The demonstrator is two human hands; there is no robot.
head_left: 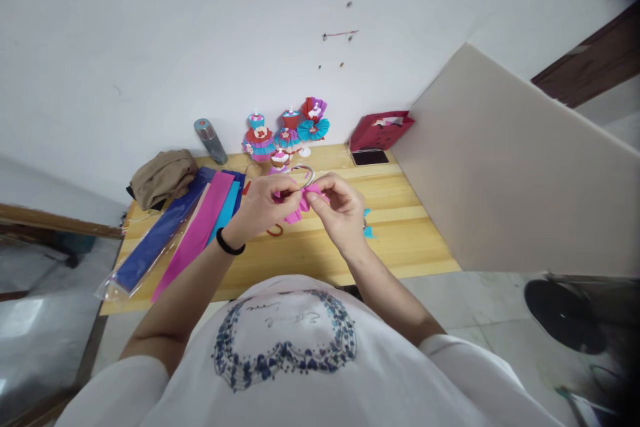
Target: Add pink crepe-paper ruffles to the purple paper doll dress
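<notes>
Left hand (267, 205): closed, pinching one side of the pink paper (294, 216) at the fingertips.
Right hand (343, 208): closed, gripping the other side between thumb and finger.
Pink paper: ruffled, held above the desk (410, 237).
Curved wire (313, 175): right behind the fingertips, perhaps touching the paper; partly hidden.
Dress figures (259, 139): grouped at the back, near the wall.
Coloured strips (197, 230): lying flat, left of both hands.
Phone (370, 158): flat, just in front of the red bag (377, 135).

At six o'clock, we see cursive lettering (311, 315) on the white shirt (295, 400). We cannot read its words with certainty.
</notes>
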